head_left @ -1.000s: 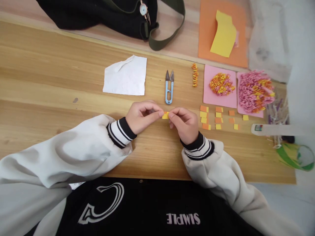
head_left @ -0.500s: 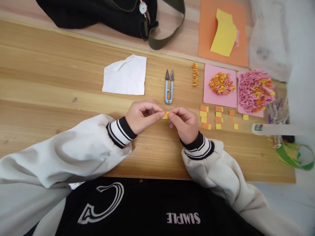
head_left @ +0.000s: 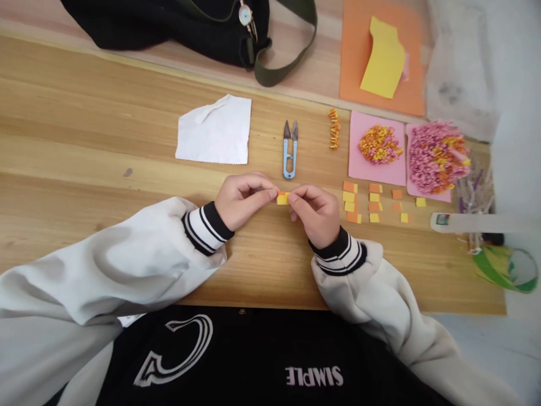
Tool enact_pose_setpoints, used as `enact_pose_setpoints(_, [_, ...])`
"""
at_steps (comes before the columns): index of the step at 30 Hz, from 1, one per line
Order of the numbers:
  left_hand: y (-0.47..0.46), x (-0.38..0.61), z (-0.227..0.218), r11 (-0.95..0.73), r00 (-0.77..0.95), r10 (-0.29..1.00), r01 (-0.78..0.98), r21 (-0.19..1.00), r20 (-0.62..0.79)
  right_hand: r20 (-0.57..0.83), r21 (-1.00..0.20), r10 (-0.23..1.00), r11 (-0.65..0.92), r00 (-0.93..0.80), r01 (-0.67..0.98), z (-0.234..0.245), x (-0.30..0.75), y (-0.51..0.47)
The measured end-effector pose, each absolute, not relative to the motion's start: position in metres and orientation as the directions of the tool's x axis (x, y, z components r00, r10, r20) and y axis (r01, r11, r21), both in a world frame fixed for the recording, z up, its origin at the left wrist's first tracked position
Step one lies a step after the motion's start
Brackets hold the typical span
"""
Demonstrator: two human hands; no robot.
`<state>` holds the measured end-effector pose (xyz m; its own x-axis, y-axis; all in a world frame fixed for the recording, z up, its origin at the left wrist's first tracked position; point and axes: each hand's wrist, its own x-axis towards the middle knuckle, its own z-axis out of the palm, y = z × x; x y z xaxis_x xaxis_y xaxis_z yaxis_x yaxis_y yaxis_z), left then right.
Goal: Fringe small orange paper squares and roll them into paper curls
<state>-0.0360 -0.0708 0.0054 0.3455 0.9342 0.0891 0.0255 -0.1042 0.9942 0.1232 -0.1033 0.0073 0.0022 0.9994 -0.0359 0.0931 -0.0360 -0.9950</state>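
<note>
Both my hands meet over the wooden table (head_left: 84, 141) and pinch one small yellow-orange paper piece (head_left: 283, 198) between their fingertips. My left hand (head_left: 242, 199) grips its left end, fingers curled. My right hand (head_left: 316, 213) grips its right end, also curled. Blue thread snips (head_left: 289, 151) lie just beyond my hands. To the right of my right hand lie several small orange and yellow paper squares (head_left: 363, 201).
A white paper sheet (head_left: 215, 131) lies at the back left. A short row of rolled pieces (head_left: 333, 128), two pink sheets with piles of rolled paper (head_left: 378, 145) (head_left: 437, 158), orange and yellow sheets (head_left: 382, 56), a black bag (head_left: 186, 25) and a glue stick (head_left: 473, 221) surround the spot.
The paper piece between my fingertips has turned a little and shows more of its face. My hands have stayed in place.
</note>
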Motion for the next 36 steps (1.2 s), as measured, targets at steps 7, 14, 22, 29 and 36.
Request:
enact_pose_setpoints(7, [-0.0728,-0.0338,0.0007,-0.115,0.320,0.942,0.023,0.993,0.102,-0.039,-0.993,0.999,-0.038,-0.006,0.111,0.0078,0.1233,-0.1030])
enact_pose_setpoints(14, [-0.0728,-0.0344,0.0014,-0.110,0.324,0.942,0.054,0.992,0.087,-0.032,-0.991,0.999,-0.033,0.004,0.129,0.0071,0.1225,-0.1037])
enact_pose_setpoints(22, [-0.0737,-0.0337,0.0018,-0.100,0.315,0.947,0.082,0.992,0.069,0.023,-0.989,1.000,0.023,0.000,0.145,0.0082,0.1211,-0.1044])
enact_pose_setpoints(29, [-0.0734,-0.0339,0.0017,-0.091,0.322,0.945,0.085,0.992,0.059,0.031,-0.993,0.999,0.029,0.012,0.117,0.0073,0.1207,-0.1049])
enact_pose_setpoints(36, [-0.0729,-0.0341,0.0029,-0.089,0.323,0.945,0.092,0.992,0.054,0.031,-0.995,0.999,0.028,0.029,0.098,0.0061,0.1210,-0.1048])
